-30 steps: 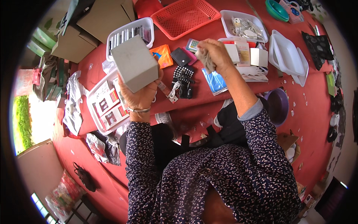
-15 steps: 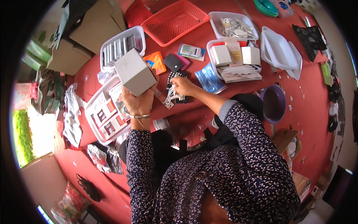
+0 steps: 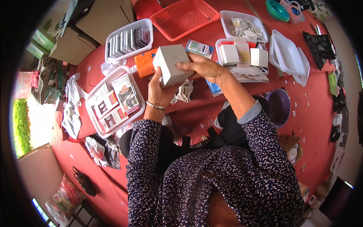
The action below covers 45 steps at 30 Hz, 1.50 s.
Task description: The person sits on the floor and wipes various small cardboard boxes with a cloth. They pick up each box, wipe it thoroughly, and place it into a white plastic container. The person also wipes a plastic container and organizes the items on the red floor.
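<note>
A white cardboard box (image 3: 172, 65) is held up between both hands above the red cloth. My left hand (image 3: 160, 92) supports it from below and the left, with fingers and thumb around its lower side. At the box's right side my right hand (image 3: 206, 69) grips it, thumb on the near face and fingers behind. Under the box, a bundled white cable (image 3: 185, 90) lies partly hidden. An orange packet (image 3: 146, 63) sits just left of the box, and a calculator in its pack (image 3: 199, 48) lies beyond it.
White trays hold flat cases (image 3: 128, 39), printed packages (image 3: 113, 102), cables (image 3: 245, 29) and small white boxes (image 3: 229, 55). Farther off stands a red perforated basket (image 3: 184, 19). Nested white trays (image 3: 287, 53) and a purple bowl (image 3: 278, 108) are at right.
My right hand has left the white cable and now grips the box's right side. The box has moved right with my left hand and turned.
</note>
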Each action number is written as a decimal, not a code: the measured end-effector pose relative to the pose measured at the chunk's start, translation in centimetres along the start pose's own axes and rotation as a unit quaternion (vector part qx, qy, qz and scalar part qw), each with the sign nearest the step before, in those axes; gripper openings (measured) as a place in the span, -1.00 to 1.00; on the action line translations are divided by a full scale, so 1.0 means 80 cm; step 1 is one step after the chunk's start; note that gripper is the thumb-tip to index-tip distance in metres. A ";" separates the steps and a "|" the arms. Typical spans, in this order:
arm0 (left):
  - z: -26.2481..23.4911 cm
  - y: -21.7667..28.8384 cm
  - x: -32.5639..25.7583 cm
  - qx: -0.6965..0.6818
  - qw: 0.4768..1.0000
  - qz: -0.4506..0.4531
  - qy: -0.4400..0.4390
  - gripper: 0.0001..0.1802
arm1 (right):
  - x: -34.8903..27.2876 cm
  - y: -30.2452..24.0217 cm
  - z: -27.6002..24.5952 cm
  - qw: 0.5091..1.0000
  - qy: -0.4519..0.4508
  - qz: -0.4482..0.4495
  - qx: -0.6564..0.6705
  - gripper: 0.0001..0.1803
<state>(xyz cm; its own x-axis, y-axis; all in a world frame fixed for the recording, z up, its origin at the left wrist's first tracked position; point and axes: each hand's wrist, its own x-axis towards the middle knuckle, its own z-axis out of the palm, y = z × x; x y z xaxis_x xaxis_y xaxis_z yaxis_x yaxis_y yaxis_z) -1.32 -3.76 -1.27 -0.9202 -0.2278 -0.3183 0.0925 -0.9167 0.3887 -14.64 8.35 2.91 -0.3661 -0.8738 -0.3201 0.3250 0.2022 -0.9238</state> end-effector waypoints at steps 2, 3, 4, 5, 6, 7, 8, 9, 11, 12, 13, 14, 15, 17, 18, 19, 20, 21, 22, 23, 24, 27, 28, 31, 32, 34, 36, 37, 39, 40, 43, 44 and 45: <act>0.002 -0.004 0.006 0.069 0.997 -0.024 0.034 -0.44 | -0.004 -0.002 -0.005 1.000 0.008 0.021 0.008 -0.23; 0.002 -0.006 0.006 0.104 0.993 -0.036 0.051 -0.44 | -0.008 -0.007 -0.009 1.000 0.000 0.007 -0.007 -0.22; 0.001 -0.007 0.004 0.153 0.986 -0.060 0.037 -0.44 | -0.012 -0.014 -0.014 1.000 -0.010 -0.007 -0.022 -0.20; 0.005 -0.011 0.004 0.168 0.981 -0.066 0.064 -0.47 | -0.013 -0.018 -0.018 0.999 -0.020 -0.020 -0.037 -0.18; 0.004 -0.015 0.006 0.173 0.981 -0.062 0.054 -0.49 | -0.007 -0.013 -0.023 0.998 -0.026 -0.050 -0.024 -0.18; 0.004 -0.018 0.011 0.179 0.981 -0.058 0.042 -0.50 | -0.004 -0.007 -0.028 0.998 0.000 -0.043 -0.037 -0.18; 0.003 -0.020 0.017 0.177 0.981 -0.063 0.053 -0.52 | -0.001 0.000 -0.030 0.998 0.026 -0.037 -0.049 -0.19; -0.005 -0.021 0.023 0.190 0.978 -0.064 0.064 -0.53 | 0.000 0.007 -0.032 0.996 0.050 -0.030 -0.062 -0.19; -0.008 -0.020 0.032 0.216 0.971 -0.067 0.078 -0.54 | 0.000 0.020 -0.031 0.997 0.079 -0.015 0.011 -0.27; -0.010 -0.026 0.030 0.226 0.967 -0.057 0.102 -0.62 | 0.002 0.036 -0.035 0.993 0.103 0.005 0.056 -0.31; -0.015 -0.031 0.033 0.245 0.963 -0.059 0.097 -0.68 | 0.006 0.050 -0.041 0.986 0.128 0.023 0.100 -0.34; -0.023 -0.036 0.034 0.264 0.958 -0.058 0.096 -0.73 | 0.013 0.061 -0.046 0.976 0.152 0.043 0.152 -0.40; -0.032 -0.040 0.036 0.284 0.952 -0.057 0.095 -0.78 | 0.016 0.070 -0.053 0.972 0.172 0.048 0.153 -0.40; -0.005 -0.045 0.024 0.322 0.933 -0.086 0.138 -0.80 | 0.018 0.081 -0.071 0.963 0.212 0.059 0.155 -0.40; -0.006 -0.045 0.020 0.325 0.933 -0.090 0.128 -0.76 | 0.018 0.083 -0.078 0.962 0.234 0.075 0.119 -0.40; -0.005 -0.045 0.018 0.328 0.933 -0.096 0.114 -0.72 | 0.021 0.087 -0.080 0.961 0.266 0.056 0.055 -0.41; 0.000 -0.042 0.015 0.359 0.922 -0.102 0.103 -0.65 | 0.025 0.092 -0.080 0.954 0.297 0.037 -0.010 -0.41; -0.004 -0.040 0.009 0.314 0.941 -0.086 0.097 -0.60 | 0.030 0.101 -0.079 0.942 0.327 0.018 -0.073 -0.41; -0.003 -0.047 0.017 0.270 0.957 -0.084 0.067 -0.56 | 0.045 0.143 -0.116 0.926 0.349 0.014 -0.143 -0.40; -0.012 -0.046 0.013 0.223 0.970 -0.076 0.060 -0.51 | 0.049 0.156 -0.097 0.929 0.319 -0.079 -0.168 -0.28; -0.008 -0.044 0.010 0.263 0.957 -0.083 0.091 -0.46 | 0.046 0.166 -0.078 0.902 0.353 -0.043 -0.244 -0.15; -0.002 -0.044 0.012 0.311 0.939 -0.108 0.099 -0.55 | 0.050 0.196 -0.074 0.886 0.332 0.010 -0.325 0.06; -0.006 -0.040 0.011 0.307 0.941 -0.106 0.097 -0.55 | 0.051 0.190 -0.071 0.866 0.331 0.017 -0.375 0.06; -0.007 -0.037 0.011 0.304 0.943 -0.094 0.097 -0.54 | 0.055 0.160 -0.083 0.823 0.324 0.055 -0.463 -0.05; -0.001 -0.034 0.010 0.308 0.942 -0.086 0.107 -0.54 | 0.057 0.132 -0.095 0.839 0.320 0.087 -0.431 -0.11; 0.004 -0.031 0.007 0.319 0.937 -0.072 0.124 -0.57 | 0.052 0.086 -0.116 0.796 0.397 0.099 -0.446 -0.20; 0.000 -0.034 0.008 0.323 0.936 -0.086 0.109 -0.59 | 0.040 0.079 -0.155 0.681 0.507 0.097 -0.520 -0.23; 0.001 -0.036 0.011 0.326 0.935 -0.093 0.100 -0.60 | 0.034 0.087 -0.180 0.632 0.537 0.114 -0.547 -0.23; -0.003 -0.039 0.012 0.332 0.932 -0.117 0.087 -0.62 | 0.028 0.093 -0.196 0.684 0.502 0.187 -0.495 -0.14; 0.000 -0.040 0.010 0.338 0.930 -0.115 0.089 -0.62 | 0.024 0.098 -0.195 0.693 0.476 0.203 -0.502 -0.11; 0.006 -0.039 0.008 0.339 0.929 -0.110 0.098 -0.61 | 0.030 0.106 -0.192 0.681 0.452 0.232 -0.527 0.04; 0.006 -0.038 0.009 0.335 0.930 -0.108 0.101 -0.60 | 0.029 0.107 -0.196 0.692 0.459 0.224 -0.510 0.05; 0.006 -0.039 0.010 0.333 0.932 -0.111 0.091 -0.60 | 0.028 0.108 -0.201 0.702 0.466 0.217 -0.494 0.06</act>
<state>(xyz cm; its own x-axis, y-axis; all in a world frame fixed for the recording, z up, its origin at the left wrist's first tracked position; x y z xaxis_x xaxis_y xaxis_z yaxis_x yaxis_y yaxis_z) -2.53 -0.95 -2.30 -0.8035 -0.1636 -0.5724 -0.4046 -0.5553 0.7266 -26.65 15.24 -9.11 -0.9800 -0.0604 -0.1897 -0.0122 0.9693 -0.2455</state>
